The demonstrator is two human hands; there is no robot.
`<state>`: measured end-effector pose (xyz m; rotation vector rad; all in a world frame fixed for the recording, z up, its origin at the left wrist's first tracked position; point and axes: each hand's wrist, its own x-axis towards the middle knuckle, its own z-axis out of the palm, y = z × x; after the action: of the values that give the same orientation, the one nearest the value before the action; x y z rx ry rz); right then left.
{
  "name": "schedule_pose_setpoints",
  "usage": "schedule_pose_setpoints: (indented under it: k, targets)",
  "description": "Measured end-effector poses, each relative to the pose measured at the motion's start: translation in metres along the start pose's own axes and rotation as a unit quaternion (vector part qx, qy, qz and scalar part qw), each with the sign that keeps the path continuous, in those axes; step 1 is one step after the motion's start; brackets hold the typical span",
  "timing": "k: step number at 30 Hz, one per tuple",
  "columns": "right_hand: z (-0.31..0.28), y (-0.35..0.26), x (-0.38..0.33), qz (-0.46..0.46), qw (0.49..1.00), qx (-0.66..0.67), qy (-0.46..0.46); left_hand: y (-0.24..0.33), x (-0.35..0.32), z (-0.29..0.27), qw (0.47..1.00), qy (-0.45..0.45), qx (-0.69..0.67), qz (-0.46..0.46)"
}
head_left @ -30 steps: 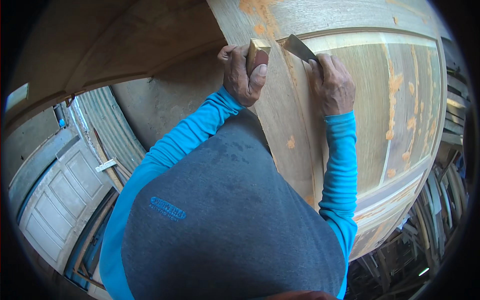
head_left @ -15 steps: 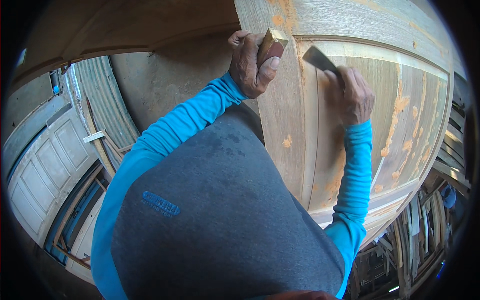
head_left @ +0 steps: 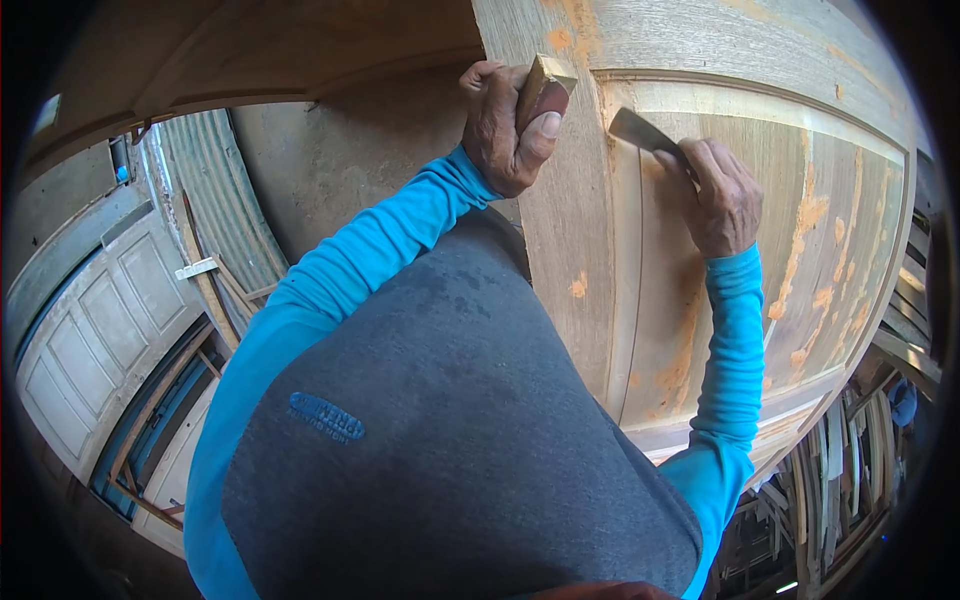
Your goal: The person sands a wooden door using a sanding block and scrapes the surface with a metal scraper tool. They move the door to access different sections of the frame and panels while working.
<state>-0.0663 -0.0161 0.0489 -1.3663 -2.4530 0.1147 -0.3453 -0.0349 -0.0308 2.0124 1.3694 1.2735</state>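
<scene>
My left hand [head_left: 500,135] is closed round a small wooden block [head_left: 547,92] with a reddish-brown face, perhaps sandpaper. It is held up over the near edge of a wooden panelled door [head_left: 565,215]. In my right hand [head_left: 728,200] is a scraper [head_left: 640,131] with a dark flat blade; its handle is mostly hidden in my fingers. The blade's tip lies at the upper corner of the recessed panel, by the moulding. I cannot tell whether it touches the wood. Orange filler [head_left: 808,212] streaks and spots the door, some of it close to the blade.
Behind on the left lean a white panelled door [head_left: 110,315] and a corrugated sheet [head_left: 222,190]. A brown wooden surface [head_left: 300,55] spans the upper left. Stacked timber strips [head_left: 835,480] stand at the lower right, beyond the door's edge.
My right hand has shifted a little right and nearer to me, and the scraper lies at a flatter slant. The left hand with the block has hardly moved.
</scene>
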Motion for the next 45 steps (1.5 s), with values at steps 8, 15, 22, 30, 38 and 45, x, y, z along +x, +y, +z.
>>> schedule_pose_setpoints:
  k: [8,15,22,30,38,45]
  targets:
    - [0.014,-0.005,0.016,-0.001,0.999,-0.028,0.017,-0.001,0.001,0.001,1.000,0.010,-0.018,0.010]
    - [-0.010,-0.007,-0.027,-0.018,1.000,-0.003,-0.023,0.000,0.001,0.003,0.999,0.024,-0.030,0.001]
    - [0.015,-0.001,0.005,-0.012,0.999,-0.024,0.034,0.000,0.001,0.001,0.999,0.013,-0.032,0.007]
    - [-0.013,-0.011,-0.038,0.012,0.999,-0.004,-0.052,0.004,0.000,0.001,0.999,0.029,-0.018,-0.001]
    - [0.017,-0.007,0.002,0.018,0.998,-0.064,-0.001,-0.004,-0.003,0.005,0.997,0.036,-0.060,-0.015]
    - [-0.006,-0.012,-0.023,0.003,0.997,-0.056,-0.058,0.001,-0.001,0.007,0.997,0.043,-0.070,-0.013]
